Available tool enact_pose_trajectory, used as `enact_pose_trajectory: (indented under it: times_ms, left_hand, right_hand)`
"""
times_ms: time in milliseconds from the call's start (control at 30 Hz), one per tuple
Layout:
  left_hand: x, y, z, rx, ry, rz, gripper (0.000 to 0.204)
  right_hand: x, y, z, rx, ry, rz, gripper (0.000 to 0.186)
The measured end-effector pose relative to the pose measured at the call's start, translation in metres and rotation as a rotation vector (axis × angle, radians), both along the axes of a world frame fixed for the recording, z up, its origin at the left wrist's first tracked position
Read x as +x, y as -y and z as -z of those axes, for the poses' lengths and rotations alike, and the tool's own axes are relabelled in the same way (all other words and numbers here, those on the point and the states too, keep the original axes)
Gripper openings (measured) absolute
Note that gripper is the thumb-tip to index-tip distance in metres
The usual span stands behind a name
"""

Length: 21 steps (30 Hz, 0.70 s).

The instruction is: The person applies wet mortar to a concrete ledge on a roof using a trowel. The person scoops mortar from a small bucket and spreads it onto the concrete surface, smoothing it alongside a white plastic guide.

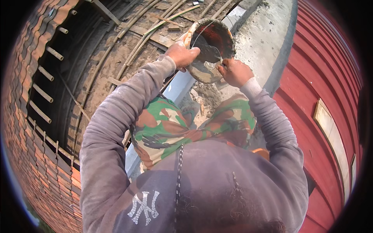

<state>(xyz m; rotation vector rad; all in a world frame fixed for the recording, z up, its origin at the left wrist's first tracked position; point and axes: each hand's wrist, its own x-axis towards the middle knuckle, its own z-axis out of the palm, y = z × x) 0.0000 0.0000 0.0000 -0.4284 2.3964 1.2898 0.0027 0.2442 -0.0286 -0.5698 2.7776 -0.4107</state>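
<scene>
A mortar-crusted bucket point(219, 33) is tipped so that its mouth faces me, at the top middle of the view. Its inner wall looks dark red, and wet grey mortar point(206, 72) lies along its lower side. My left hand point(181, 55) is closed on the bucket's left rim, with the thumb pointing over the opening. In my right hand point(235, 72), closed at the lower right rim, is the handle of a trowel. The trowel's dark blade point(208, 53) reaches into the bucket. My right fingers hide most of the handle.
Under the bucket runs a concrete ledge point(268, 42), with mortar crumbs between my knees. To the right slopes a red corrugated metal roof point(322, 97). On the left, an open roof edge with battens point(42, 93) and clay tiles point(23, 128) drops to poles and planks point(116, 66).
</scene>
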Motion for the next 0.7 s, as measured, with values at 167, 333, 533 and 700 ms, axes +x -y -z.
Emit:
enact_pose_trajectory:
  times_ms: [167,333,533,700]
  left_hand:
    - [-0.008,0.003,0.018,-0.311,-0.131,0.41,0.084]
    - [0.006,-0.014,0.003,-0.132,-0.044,0.097,0.098]
    - [-0.008,0.0,0.047,-0.139,-0.206,0.243,0.069]
    - [-0.013,0.005,0.047,-0.547,-0.383,0.63,0.036]
  right_hand:
    - [-0.017,-0.005,-0.005,0.324,-0.018,-0.126,0.041]
    - [-0.041,-0.026,-0.029,0.312,-0.13,-0.006,0.041]
    - [-0.08,-0.022,0.003,0.062,0.629,0.122,0.04]
    - [-0.038,-0.065,0.034,-0.598,0.886,0.343,0.037]
